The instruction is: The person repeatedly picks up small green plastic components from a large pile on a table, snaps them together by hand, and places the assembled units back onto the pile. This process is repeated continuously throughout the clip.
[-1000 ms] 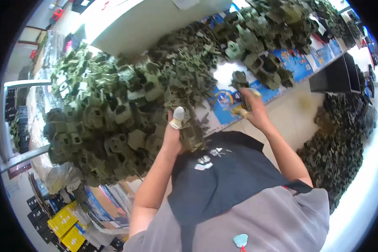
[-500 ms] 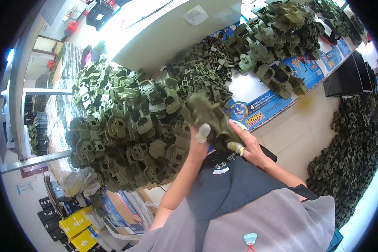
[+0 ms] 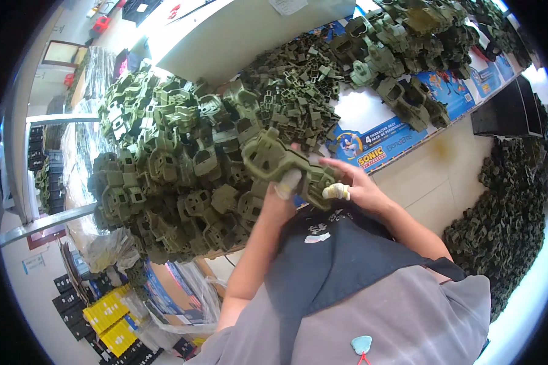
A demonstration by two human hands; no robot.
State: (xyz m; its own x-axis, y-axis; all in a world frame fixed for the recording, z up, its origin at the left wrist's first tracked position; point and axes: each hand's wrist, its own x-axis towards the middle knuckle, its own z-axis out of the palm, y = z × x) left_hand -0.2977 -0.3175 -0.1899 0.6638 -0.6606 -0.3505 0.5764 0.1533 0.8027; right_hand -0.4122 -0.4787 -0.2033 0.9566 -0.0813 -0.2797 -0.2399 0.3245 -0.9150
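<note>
An olive-green molded plastic part (image 3: 274, 157), shaped like a toy vehicle body with openings, is held up in front of my apron. My left hand (image 3: 284, 191) grips it from below and the left, with a white-wrapped thumb against its side. My right hand (image 3: 360, 187) closes round its lower right end; the thumb wears a pale yellow-white covering. The far fingers of both hands are partly hidden behind the part. Just beyond it lies a heap of small green plastic pieces (image 3: 304, 91). Stacked green body parts (image 3: 164, 164) fill the table to the left.
More green bodies (image 3: 408, 42) stand at the far right of the table, on blue-and-white printed cardboard (image 3: 371, 149). A grey-white panel (image 3: 256, 36) rises behind. On the floor at right are a dark bin (image 3: 505, 109) and a large green pile (image 3: 499, 225). Yellow boxes (image 3: 109, 322) sit lower left.
The green part has turned in my hands, its openings now showing and its upper end tipped to the left. My right fingers have shifted along its end.
</note>
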